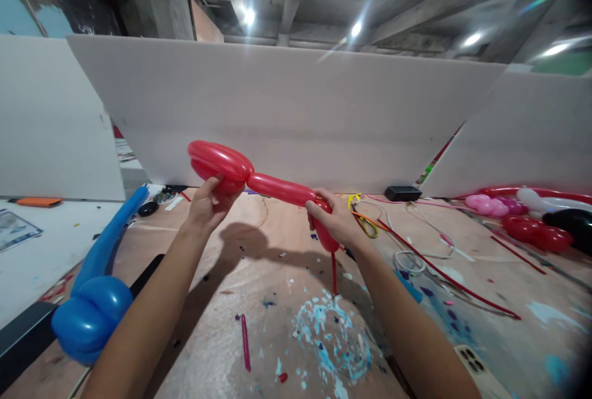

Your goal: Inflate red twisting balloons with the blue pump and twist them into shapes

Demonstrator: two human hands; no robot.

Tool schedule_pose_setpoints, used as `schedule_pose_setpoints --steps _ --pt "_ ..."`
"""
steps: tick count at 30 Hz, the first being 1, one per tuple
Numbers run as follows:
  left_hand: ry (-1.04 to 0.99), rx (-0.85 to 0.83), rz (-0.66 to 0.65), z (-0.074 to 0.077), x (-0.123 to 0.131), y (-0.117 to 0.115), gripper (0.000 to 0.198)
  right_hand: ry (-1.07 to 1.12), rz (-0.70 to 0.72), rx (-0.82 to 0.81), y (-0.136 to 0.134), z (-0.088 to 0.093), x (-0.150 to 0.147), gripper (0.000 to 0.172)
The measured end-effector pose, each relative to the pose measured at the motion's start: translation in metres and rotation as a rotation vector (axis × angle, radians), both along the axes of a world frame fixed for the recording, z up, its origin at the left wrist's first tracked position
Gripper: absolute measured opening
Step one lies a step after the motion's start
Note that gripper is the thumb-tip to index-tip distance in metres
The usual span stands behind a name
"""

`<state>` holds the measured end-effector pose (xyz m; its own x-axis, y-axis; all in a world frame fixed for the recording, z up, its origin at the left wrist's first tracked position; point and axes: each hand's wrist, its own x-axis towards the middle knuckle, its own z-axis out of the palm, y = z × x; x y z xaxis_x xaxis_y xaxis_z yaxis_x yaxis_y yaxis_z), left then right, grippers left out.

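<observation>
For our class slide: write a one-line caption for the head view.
Two hands, left hand and right hand, hold a twisted red balloon above a paint-flecked table.

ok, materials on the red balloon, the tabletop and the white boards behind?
Red balloon: looks like thin glossy latex, with bright highlights and pinched twists between bubbles; the left hand and right hand grip it. Tabletop: likely plywood, matte, grain visible, stained with blue paint. White boards: smooth, matte, maybe foam board or painted panel; cannot tell which.
</observation>
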<state>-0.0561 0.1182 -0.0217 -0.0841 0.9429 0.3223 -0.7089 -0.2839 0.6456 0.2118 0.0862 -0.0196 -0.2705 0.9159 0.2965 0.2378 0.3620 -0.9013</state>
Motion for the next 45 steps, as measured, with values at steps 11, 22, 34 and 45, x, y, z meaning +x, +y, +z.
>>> schedule_pose_setpoints --steps 11,22,34,45 --pt "0.052 -0.078 -0.082 -0.006 0.011 -0.005 0.029 -0.19 0.271 -0.132 -0.008 -0.016 -0.017 0.033" --pt "0.011 0.062 -0.121 -0.014 0.013 -0.001 0.031 0.898 0.695 -0.647 -0.006 -0.009 -0.02 0.023" --pt "-0.001 0.085 -0.031 -0.03 0.026 0.011 0.026 0.803 0.291 -0.3 0.003 -0.014 -0.019 0.023" --pt "0.156 0.075 -0.012 -0.01 -0.016 0.006 0.047 0.231 -0.196 0.224 0.013 -0.016 -0.002 0.021"
